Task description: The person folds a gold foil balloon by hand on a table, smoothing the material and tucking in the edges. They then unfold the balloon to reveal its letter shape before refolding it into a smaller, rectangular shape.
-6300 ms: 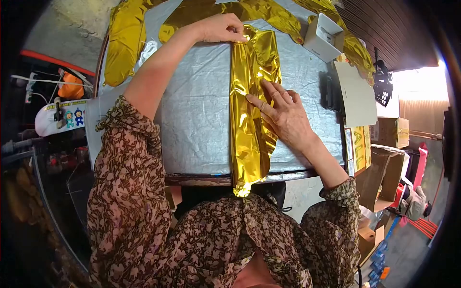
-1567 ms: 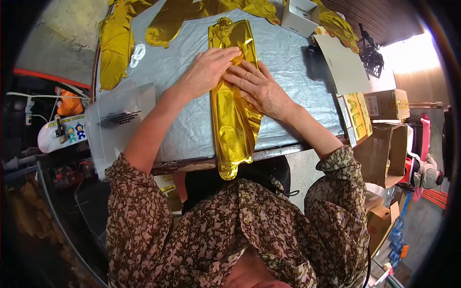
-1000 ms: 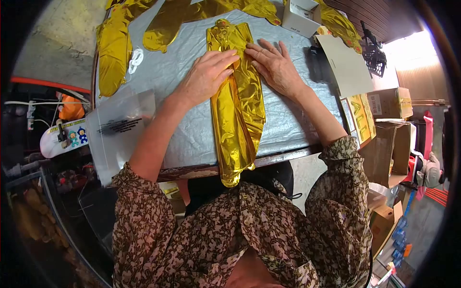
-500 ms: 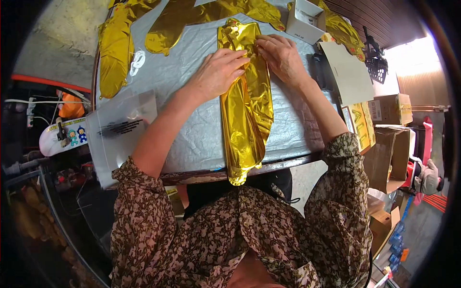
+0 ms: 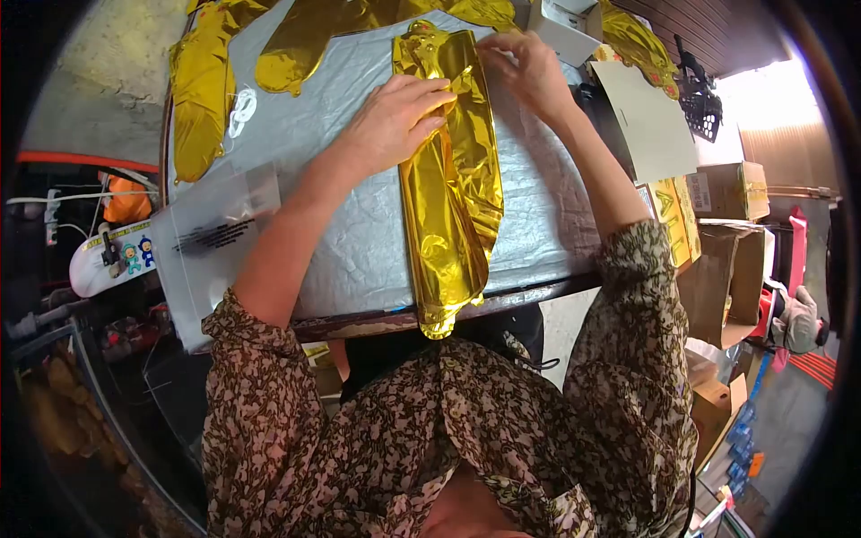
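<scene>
The left hand (image 5: 390, 125) lies palm down across the upper half of a folded gold foil balloon (image 5: 448, 193), its fingers loosely spread and slightly bent, pressing on the foil rather than closed around it. The right hand (image 5: 529, 72) is at the far right corner of the balloon, with its fingers bent and the fingertips at the foil's edge; whether they have hold of it cannot be told. The balloon lies flat, its long axis running away from the person and leaning slightly left toward the far end. Its narrowed near end points at the person and hangs over the edge of the table (image 5: 359, 260), which has a crinkled silvery cover. To the left are a small bundle of white string (image 5: 241, 112) and, at the table's edge, a clear plastic bag (image 5: 215, 242). More gold foil (image 5: 202, 94) lies along the left and far sides. At the far right is an open white box (image 5: 565, 34), with a grey card (image 5: 644, 121) nearer the person.
</scene>
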Motion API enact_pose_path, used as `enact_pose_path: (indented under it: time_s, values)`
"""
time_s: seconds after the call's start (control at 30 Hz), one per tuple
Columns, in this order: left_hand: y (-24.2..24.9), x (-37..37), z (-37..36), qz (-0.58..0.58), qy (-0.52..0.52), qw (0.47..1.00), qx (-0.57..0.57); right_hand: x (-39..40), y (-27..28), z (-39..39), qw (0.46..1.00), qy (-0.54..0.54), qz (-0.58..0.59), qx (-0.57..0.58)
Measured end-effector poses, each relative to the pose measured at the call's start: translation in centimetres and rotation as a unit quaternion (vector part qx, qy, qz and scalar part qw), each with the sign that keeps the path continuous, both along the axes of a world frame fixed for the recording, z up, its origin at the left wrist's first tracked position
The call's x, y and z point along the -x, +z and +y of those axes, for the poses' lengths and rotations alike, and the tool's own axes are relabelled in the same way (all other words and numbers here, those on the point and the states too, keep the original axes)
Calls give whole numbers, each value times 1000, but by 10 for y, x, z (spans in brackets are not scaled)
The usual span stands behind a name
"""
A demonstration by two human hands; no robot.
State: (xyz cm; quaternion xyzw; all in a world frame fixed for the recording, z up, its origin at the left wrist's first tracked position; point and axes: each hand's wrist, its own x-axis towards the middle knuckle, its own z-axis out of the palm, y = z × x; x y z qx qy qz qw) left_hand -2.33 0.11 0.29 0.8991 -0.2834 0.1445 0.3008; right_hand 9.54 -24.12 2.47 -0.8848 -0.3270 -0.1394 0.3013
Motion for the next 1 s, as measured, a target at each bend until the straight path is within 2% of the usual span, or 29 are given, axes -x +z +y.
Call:
enact_pose_path:
  time_s: [0.07, 0.17, 0.3, 0.47, 0.53, 0.73, 0.93, 1.0]
  values:
    - [-1, -1, 1, -1, -3, 1000, 0, 11, -3, -12, 998, 61, 25, 16]
    - [-2, 0, 2, 1, -10, 1000, 14, 46, -3, -9, 996, 53, 76, -3]
    - [0, 2, 2, -3, -11, 1000, 12, 57, -19, -7, 999, 46, -13, 6]
    - [1, 5, 2, -13, -14, 1000, 2, 65, -15, -4, 998, 35, -36, 49]
    - [1, 5, 1, -4, -7, 999, -39, 65, -15, -4, 997, 31, -48, 61]
    - [6, 2, 3, 14, -6, 996, -84, 44, -12, 4, 993, 25, -52, 107]
    - [5, 3, 2, 11, 5, 996, -94, -27, -35, 12, 996, 18, -57, 59]
    - [0, 2, 3, -9, 6, 996, -89, -41, -42, 14, 994, 32, -104, 3]
